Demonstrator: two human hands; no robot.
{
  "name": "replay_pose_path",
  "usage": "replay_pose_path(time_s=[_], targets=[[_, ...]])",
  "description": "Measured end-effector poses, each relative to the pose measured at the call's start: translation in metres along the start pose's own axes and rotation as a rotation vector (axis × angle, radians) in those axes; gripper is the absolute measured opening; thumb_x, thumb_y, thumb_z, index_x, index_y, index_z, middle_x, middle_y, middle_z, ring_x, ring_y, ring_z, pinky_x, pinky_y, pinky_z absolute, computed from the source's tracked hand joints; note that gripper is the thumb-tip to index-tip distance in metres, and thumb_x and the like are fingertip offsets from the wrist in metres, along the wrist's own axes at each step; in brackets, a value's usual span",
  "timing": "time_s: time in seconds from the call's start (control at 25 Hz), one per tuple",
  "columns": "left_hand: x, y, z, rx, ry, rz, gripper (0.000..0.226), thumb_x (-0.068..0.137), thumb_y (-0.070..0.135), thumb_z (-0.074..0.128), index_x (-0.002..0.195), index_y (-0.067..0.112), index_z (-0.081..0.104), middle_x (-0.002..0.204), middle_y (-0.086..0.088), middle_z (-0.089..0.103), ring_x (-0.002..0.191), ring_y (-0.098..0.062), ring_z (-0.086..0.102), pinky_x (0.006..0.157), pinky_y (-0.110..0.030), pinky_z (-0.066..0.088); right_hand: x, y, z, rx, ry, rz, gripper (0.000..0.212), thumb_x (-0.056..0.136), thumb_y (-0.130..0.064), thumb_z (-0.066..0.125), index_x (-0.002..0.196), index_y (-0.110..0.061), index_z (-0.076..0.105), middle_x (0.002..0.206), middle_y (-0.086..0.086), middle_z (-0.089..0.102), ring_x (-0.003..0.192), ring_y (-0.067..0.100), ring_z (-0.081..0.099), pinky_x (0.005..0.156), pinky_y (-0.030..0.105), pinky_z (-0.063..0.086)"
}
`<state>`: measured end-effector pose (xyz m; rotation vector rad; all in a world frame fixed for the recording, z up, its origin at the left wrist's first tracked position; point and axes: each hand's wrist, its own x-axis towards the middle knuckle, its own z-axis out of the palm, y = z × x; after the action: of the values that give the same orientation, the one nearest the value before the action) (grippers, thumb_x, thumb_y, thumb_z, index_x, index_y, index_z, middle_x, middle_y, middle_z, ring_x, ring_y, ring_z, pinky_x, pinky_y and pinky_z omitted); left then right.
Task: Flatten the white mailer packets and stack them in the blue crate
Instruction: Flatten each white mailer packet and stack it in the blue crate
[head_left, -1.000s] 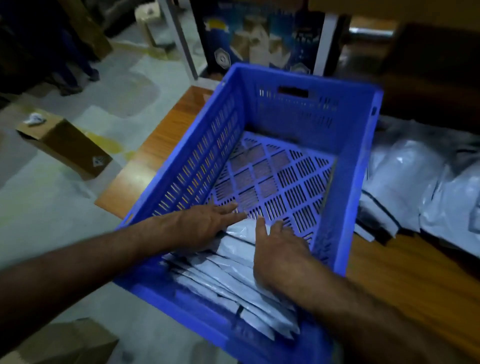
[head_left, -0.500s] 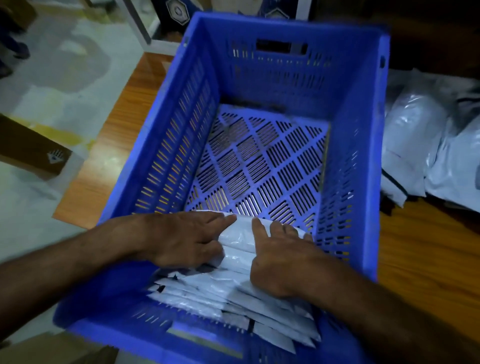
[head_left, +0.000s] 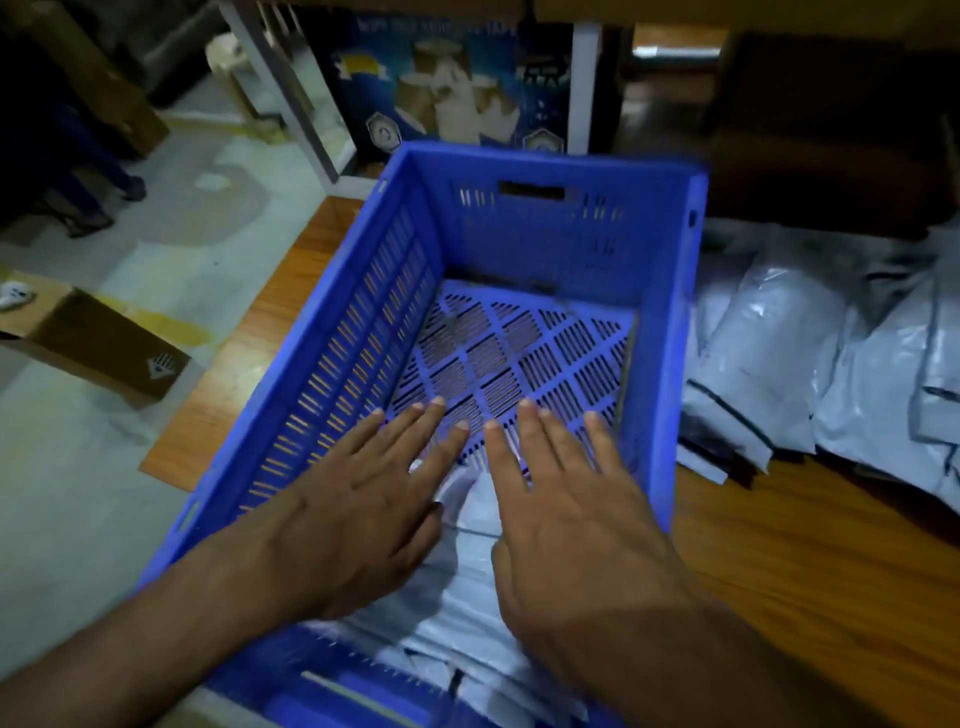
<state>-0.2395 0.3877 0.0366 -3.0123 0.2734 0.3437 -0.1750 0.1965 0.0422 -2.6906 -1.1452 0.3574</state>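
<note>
You're on the flattening step, left hand (head_left: 343, 525) and right hand (head_left: 566, 514) spread flat over the white plastic mailer packets (head_left: 467, 587) stacked at the near end of the slotted blue plastic crate (head_left: 660, 364); next, fetch another from the loose white pile (head_left: 810, 374) beside it.

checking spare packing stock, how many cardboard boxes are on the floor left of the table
2 in view: one brown cardboard box on the floor left of the blue crate, another further back at top left. More may be hidden out of frame.
</note>
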Motion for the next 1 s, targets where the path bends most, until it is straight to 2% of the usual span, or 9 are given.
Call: replay_pose_path(time_s=[0.04,0.12,0.36,0.44,0.56,0.64,0.72,0.8,1.0], targets=[[0.002,0.015,-0.011,-0.006,0.085,-0.046,0.066,0.093,0.04,0.038,0.149,0.006,0.05,0.153,-0.022,0.047,0.137,-0.033,0.053,0.111,-0.048,0.045,-0.011,0.015,-0.007,0.031,0.188,-0.047,0.074,0.085,-0.032,0.035,0.149,-0.002,0.052,0.155,0.03,0.044,0.142,0.043,0.048,0.12,0.064,0.024],[0.01,0.056,-0.035,-0.051,0.208,-0.143,0.066,0.097,0.041,0.037,0.153,0.006,0.043,0.158,-0.021,0.039,0.142,-0.034,0.046,0.114,-0.049,0.032,-0.033,0.055,-0.026,0.032,0.353,-0.106,0.072,0.087,-0.034,0.037,0.151,-0.004,0.051,0.158,0.024,0.044,0.147,0.037,0.043,0.121,0.062,0.03],[0.063,0.212,-0.096,-0.178,0.603,-0.29,0.071,0.091,0.04,0.038,0.147,-0.002,0.048,0.152,-0.029,0.044,0.134,-0.047,0.05,0.111,-0.052,0.038,-0.092,0.242,-0.023,-0.073,0.301,-0.079,0.063,0.102,-0.033,0.041,0.161,-0.014,0.033,0.171,0.014,0.019,0.161,0.025,0.008,0.128,0.057,0.009],[0.1,0.268,-0.103,-0.257,0.527,-0.286,0.071,0.094,0.043,0.036,0.152,0.002,0.043,0.156,-0.024,0.04,0.14,-0.041,0.047,0.112,-0.055,0.039,-0.109,0.307,-0.014,-0.137,0.267,-0.036,0.064,0.102,-0.037,0.038,0.163,-0.017,0.03,0.172,0.014,0.016,0.161,0.025,0.005,0.129,0.056,0.004],[0.176,0.332,-0.083,-0.319,0.238,-0.302,0.071,0.104,0.05,0.023,0.163,0.013,0.01,0.17,-0.016,0.007,0.156,-0.029,0.015,0.124,-0.043,0.016,-0.125,0.392,-0.021,-0.16,0.272,0.02,0.064,0.101,-0.035,0.032,0.162,-0.016,0.033,0.17,0.019,0.02,0.16,0.03,0.013,0.127,0.059,0.012],[0.229,0.364,-0.06,-0.325,0.11,-0.315,0.072,0.107,0.051,0.022,0.163,0.014,-0.006,0.17,-0.014,-0.008,0.158,-0.028,-0.001,0.127,-0.043,0.006,-0.123,0.442,-0.027,-0.195,0.263,0.035,0.063,0.098,-0.027,0.042,0.16,-0.014,0.037,0.168,0.022,0.025,0.157,0.037,0.022,0.125,0.06,0.02],[0.278,0.4,-0.044,-0.371,0.059,-0.31,0.076,0.107,0.055,0.025,0.163,0.014,-0.006,0.17,-0.015,-0.009,0.157,-0.029,-0.005,0.128,-0.045,0.005,-0.112,0.49,-0.03,-0.205,0.229,0.021,0.065,0.094,-0.02,0.048,0.158,-0.012,0.041,0.165,0.026,0.029,0.153,0.042,0.031,0.121,0.061,0.03],[0.319,0.428,-0.032,-0.433,0.047,-0.336,0.08,0.106,0.058,0.026,0.163,0.012,-0.007,0.169,-0.017,-0.01,0.157,-0.031,-0.006,0.127,-0.049,0.003,-0.1,0.523,-0.035,-0.153,0.161,0.015,0.065,0.093,-0.025,0.036,0.157,-0.013,0.042,0.163,0.028,0.031,0.149,0.045,0.036,0.118,0.06,0.036],[0.369,0.446,-0.014,-0.371,0.049,-0.515,0.083,0.105,0.055,0.026,0.161,0.008,-0.012,0.167,-0.021,-0.018,0.156,-0.036,-0.01,0.125,-0.054,0.004,-0.079,0.542,-0.042,-0.106,0.141,-0.023,0.071,0.09,-0.032,0.042,0.16,-0.021,0.038,0.167,0.024,0.027,0.153,0.04,0.029,0.126,0.053,0.022]])
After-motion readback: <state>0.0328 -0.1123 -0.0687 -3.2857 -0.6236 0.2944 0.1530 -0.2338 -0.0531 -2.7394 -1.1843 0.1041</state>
